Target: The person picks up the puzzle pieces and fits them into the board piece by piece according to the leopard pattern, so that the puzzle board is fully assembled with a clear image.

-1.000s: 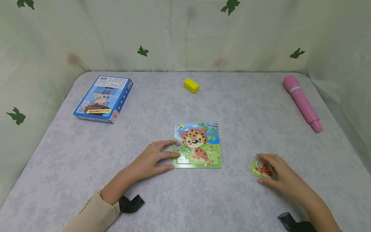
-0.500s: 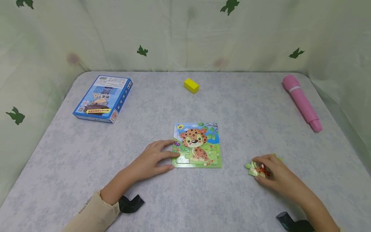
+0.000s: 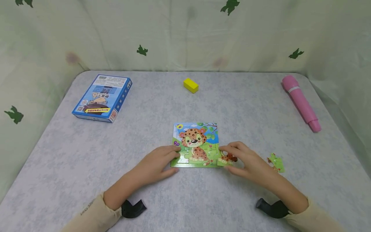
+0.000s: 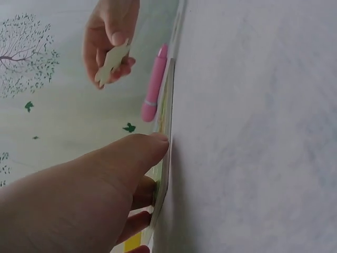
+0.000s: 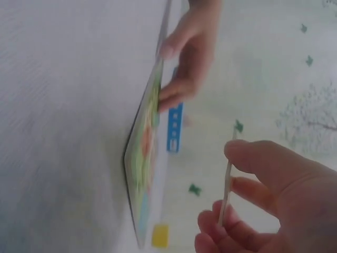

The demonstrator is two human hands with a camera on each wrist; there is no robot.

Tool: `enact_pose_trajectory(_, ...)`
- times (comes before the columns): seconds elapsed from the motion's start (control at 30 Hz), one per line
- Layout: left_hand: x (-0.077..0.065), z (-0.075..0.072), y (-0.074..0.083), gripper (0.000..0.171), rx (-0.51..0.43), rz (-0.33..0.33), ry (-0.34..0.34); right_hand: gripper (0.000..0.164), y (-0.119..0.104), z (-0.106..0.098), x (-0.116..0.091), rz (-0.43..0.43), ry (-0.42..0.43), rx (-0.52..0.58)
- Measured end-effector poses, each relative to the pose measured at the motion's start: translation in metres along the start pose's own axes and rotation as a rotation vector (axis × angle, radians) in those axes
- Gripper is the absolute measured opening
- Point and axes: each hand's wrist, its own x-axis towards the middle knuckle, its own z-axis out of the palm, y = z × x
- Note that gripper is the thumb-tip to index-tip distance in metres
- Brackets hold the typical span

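Note:
In the head view, a square leopard puzzle board (image 3: 204, 138) lies mid-table, with a pale gap at its lower left. My left hand (image 3: 159, 161) rests at that corner, fingertips on the board and thumb along its near edge. My right hand (image 3: 246, 161) pinches a puzzle piece (image 3: 223, 160) printed with spotted orange and green, thumb on one side and fingers on the other. Both wrist views show this piece raised off the table, its pale back (image 4: 113, 63) facing the left wrist camera. Another puzzle piece (image 3: 276, 162) lies beyond the right hand, partly hidden by it.
A blue box (image 3: 102, 98) lies at the back left of the grey table (image 3: 150, 106). Toward the back middle sits a yellow block (image 3: 191, 85). A pink cylindrical wand-like thing (image 3: 301, 103) lies at the far right. A curtain (image 3: 185, 35) hangs behind the table.
My right hand has picked up the puzzle piece and carried it left to the board's right edge, uncovering the other piece. My left hand has shifted slightly right, farther over the board.

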Motion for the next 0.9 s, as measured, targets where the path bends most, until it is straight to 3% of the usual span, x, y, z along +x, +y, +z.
enact_pose_trajectory(0.27, 0.006, -0.003, 0.005, 0.036, 0.065, 0.024, 0.006, 0.048, -0.003, 0.029, 0.033, -0.017, -0.034, 0.007)
enact_pose_trajectory(0.4, 0.010, -0.004, 0.006, 0.038, 0.051, 0.016, -0.018, 0.044, -0.001, 0.043, 0.043, 0.007, -0.072, 0.007)
enact_pose_trajectory(0.6, 0.012, -0.001, 0.002, 0.038, -0.021, -0.005, -0.019, 0.042, 0.001, 0.057, 0.052, -0.045, -0.069, -0.045)
enact_pose_trajectory(0.9, 0.014, 0.002, -0.002, 0.044, -0.023, 0.095, -0.040, 0.041, 0.006, 0.066, 0.058, -0.031, -0.036, 0.021)
